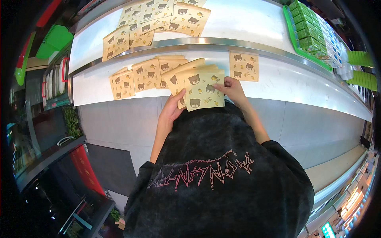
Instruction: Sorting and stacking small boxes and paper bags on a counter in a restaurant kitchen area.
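Note:
A fanned stack of bear-print paper bags (pixel 205 89) is held in front of my chest, over the near edge of the steel counter. My left hand (pixel 174 105) grips the stack from its left side, thumb on top. On the right edge, my right hand (pixel 233 89) pinches the front bag between thumb and fingers. Just left of the stack, more paper bags (pixel 146 76) lie in overlapping piles on the lower counter. A separate paper bag (pixel 244 66) rests flat to the right, beyond my right hand.
On the raised steel shelf (pixel 238 23) lies a loose heap of similar paper bags (pixel 190 19). A green tray (pixel 293 38) of small green boxes (pixel 308 29) stands at the far right, near green ribbed cup-like stacks (pixel 361 58). A cabinet with red handles (pixel 64 70) adjoins the counter's left end.

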{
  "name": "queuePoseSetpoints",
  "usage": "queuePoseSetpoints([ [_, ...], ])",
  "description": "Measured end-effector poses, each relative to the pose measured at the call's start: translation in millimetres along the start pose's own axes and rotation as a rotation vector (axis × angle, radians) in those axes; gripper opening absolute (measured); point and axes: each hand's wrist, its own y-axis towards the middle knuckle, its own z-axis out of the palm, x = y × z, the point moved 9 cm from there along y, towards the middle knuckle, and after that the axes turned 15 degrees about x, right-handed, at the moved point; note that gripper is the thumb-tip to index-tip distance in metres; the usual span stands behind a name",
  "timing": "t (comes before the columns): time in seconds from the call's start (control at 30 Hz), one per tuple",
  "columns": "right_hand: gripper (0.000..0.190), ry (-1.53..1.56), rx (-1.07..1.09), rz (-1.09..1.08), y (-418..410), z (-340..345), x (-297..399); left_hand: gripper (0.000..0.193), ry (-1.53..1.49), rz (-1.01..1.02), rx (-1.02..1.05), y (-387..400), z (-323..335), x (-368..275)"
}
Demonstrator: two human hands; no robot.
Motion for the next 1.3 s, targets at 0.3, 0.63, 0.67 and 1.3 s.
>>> queuePoseSetpoints([
  [0.3, 0.023, 0.102, -0.003, 0.018, -3.0, -26.9, 11.7, 0.046, 0.011, -0.019, -0.043, -2.3, -6.1, -0.5],
  [0.63, 0.037, 0.023, -0.028, 0.018, 5.2, 16.8, 5.5, 0.048, -0.031, -0.138, 0.132, 5.4, 21.8, 18.2],
  [0.67, 0.037, 0.160, -0.007, 0.019, 3.6, 19.2, 3.8, 0.048, -0.029, -0.140, 0.132, 6.0, 23.3, 19.0],
  [1.3, 0.045, -0.028, 0.024, -0.372, 24.9, 12.3, 87.6, 0.046, -0.155, -0.145, 0.232, 7.9, 29.2, 4.4],
])
